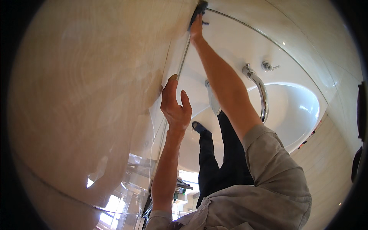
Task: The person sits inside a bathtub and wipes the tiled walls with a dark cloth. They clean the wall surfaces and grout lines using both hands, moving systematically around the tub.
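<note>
My right hand (pixel 197 28) reaches far out to the corner where the glossy beige tile wall (pixel 95 72) meets the white ledge (pixel 224 37). It is closed on a dark cloth (pixel 201 7), which lies against the wall joint; the fingers are partly hidden and blurred. My left hand (pixel 176 107) is nearer to me, beside the same wall, holding nothing. Its thumb stands apart from the fingers, and the fingertips are close to the seam (pixel 183 61) between wall and ledge. Whether they touch it, I cannot tell.
A curved chrome spout (pixel 262 92) and a chrome lever handle (pixel 268 66) rise from the ledge beside a white oval basin or tub (pixel 293 112). A white fitting (pixel 213 99) is partly behind my right forearm. Below is my foot in a dark slipper (pixel 198 126).
</note>
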Demonstrator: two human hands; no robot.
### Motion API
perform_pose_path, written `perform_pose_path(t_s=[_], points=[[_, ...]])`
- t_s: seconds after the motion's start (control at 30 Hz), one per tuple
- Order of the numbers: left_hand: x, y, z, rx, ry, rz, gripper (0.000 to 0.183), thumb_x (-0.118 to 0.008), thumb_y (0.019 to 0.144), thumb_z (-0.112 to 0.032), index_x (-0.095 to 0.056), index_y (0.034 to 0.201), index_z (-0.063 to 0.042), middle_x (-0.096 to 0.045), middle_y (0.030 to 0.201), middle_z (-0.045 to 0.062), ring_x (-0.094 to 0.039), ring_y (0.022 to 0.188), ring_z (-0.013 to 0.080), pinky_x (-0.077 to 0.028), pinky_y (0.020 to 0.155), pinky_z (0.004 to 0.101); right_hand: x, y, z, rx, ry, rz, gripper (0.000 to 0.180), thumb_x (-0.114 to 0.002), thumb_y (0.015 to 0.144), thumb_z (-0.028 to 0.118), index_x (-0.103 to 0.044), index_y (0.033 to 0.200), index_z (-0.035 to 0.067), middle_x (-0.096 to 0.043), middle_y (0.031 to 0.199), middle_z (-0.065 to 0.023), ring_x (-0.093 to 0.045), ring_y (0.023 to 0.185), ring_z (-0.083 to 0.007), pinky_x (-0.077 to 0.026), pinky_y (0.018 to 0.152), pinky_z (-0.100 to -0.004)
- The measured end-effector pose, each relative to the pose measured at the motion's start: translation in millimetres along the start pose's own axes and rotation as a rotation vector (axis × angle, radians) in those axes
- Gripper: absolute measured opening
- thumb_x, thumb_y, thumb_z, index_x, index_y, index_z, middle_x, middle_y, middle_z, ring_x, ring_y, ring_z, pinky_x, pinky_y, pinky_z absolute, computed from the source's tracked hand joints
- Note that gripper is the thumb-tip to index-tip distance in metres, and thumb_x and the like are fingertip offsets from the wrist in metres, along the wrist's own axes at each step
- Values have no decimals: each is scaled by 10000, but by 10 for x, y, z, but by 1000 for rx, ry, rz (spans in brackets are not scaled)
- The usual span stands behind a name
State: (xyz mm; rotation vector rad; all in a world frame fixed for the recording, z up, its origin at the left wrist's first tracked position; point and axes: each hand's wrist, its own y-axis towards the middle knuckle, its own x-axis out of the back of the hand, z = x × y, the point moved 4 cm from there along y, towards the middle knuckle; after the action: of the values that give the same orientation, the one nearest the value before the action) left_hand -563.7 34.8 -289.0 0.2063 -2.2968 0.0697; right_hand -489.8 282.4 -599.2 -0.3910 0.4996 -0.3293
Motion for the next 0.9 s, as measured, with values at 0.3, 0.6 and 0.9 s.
perform_pose_path(t_s=[0.3,0.6,0.9], points=[[168,11,-227,15,12,-35,404,-589,891,1,-594,1292,44,-657,1299,196,-625,1207,371,-480,1040,424,-47,-1595,-1143,-193,-328,-172,592,-336,1097,360,-286,1580,21,-296,1643,-153,-290,1505,-312,-228,1224,-355],[282,-149,-436,0,65,-34,419,-604,900,-6,-577,1318,24,-654,1307,186,-628,1202,373,-491,1025,428,-515,-2757,-56,-200,-318,-84,574,-340,1096,322,-293,1572,5,-271,1650,-167,-242,1526,-310,-205,1233,-353],[272,-54,-538,-48,5,-17,429,-592,885,31,-567,1313,26,-649,1304,191,-626,1198,369,-496,1020,435,-356,-718,1096,-283,-3,49,567,-341,1101,332,-257,1608,94,-326,1642,-84,-305,1494,-243,-245,1202,-349]])
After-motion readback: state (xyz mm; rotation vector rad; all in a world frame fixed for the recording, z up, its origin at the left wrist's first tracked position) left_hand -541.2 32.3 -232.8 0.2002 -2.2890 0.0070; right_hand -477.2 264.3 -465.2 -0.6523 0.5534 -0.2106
